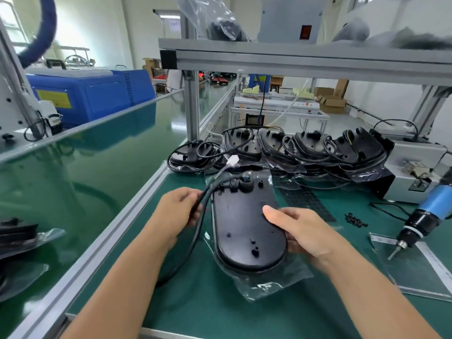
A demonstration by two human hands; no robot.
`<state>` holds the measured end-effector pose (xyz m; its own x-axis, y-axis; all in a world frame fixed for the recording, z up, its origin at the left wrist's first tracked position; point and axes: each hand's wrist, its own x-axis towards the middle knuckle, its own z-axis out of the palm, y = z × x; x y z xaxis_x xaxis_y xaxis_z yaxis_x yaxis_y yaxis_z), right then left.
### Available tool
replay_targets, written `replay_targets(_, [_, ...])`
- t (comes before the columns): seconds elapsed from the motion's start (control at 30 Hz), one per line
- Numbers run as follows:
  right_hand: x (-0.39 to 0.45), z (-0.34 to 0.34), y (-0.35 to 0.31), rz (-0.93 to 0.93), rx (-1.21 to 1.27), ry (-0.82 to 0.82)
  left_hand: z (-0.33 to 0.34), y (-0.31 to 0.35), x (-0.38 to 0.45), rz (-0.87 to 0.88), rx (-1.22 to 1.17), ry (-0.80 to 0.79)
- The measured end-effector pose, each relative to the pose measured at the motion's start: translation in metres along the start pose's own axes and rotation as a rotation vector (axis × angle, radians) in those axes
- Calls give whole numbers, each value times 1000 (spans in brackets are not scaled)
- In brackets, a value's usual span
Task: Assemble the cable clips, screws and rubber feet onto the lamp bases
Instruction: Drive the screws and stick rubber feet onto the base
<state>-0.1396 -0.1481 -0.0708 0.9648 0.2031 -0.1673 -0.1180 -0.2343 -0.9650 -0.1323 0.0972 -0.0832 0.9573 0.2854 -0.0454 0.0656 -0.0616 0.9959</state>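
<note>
Electric screwdriver (425, 216) cut off rightward

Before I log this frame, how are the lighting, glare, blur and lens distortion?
Head view: bright and even; glare on the glossy green conveyor belt and the plastic bag under the lamp base; wide-angle bending of the aluminium shelf frame; motion blur on the blue hose upper left; both hands sharp.

My left hand (179, 211) and right hand (303, 234): both bare, no gloves. No rings, no watch or wrist strap that I can see. Forearms bare all the way to the near frame edge; no sleeve in view. Nails short and unpainted on the right thumb.
</note>
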Motion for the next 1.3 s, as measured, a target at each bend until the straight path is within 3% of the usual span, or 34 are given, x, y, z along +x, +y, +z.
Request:
replay_targets(0.1, [18, 39, -15, -88, 70, -1, -20, 18, -13, -40, -281, -191])
replay_targets(0.2, [37, 82, -27, -176, 83, -25, -47, 22, -24, 2, -395, -345])
replay_targets(0.4, [67, 154, -34, -219, 7, -110, -90, 0, -29, 13, -419, -4])
replay_targets(0.67, [83, 224, -43, -323, -10, -217, -139, -5, -34, 26, -370, 291])
replay_targets(1.0, [86, 233, -16, -389, 167, -212, -244, 44, -84, 16, -357, 793])
replay_targets(1.17, [76, 252, -22, -434, 125, -320, -253, 51, -106, 19, -327, 913])
replay_targets(1.3, [68, 253, -28, -487, 105, -338, -257, 48, -106, -66, -135, 1070])
